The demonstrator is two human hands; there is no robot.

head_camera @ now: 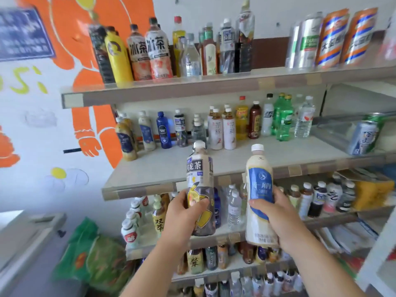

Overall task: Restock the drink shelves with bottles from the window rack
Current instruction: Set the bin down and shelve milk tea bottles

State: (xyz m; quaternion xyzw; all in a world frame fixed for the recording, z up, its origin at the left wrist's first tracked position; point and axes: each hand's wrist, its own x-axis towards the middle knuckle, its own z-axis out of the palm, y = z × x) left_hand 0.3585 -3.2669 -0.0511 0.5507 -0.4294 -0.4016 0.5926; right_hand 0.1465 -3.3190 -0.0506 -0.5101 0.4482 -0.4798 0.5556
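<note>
My left hand (184, 213) grips an upright tea bottle (200, 174) with a white cap, a cream label and a yellow cartoon figure on its dark lower half. My right hand (276, 213) grips a cream milk-tea bottle (258, 181) with a blue label and a white cap. Both bottles are held just in front of the second shelf (162, 168), whose front half is bare. A row of bottles (222, 129) lines the back of that shelf. The window rack is not in view.
The top shelf (192, 86) carries tall tea bottles and large cans (332, 39). Two cans (364, 136) stand at the second shelf's right end. Lower shelves (235, 234) are packed with bottles. A green bag (94, 254) lies on the floor at left, beside a painted wall (42, 125).
</note>
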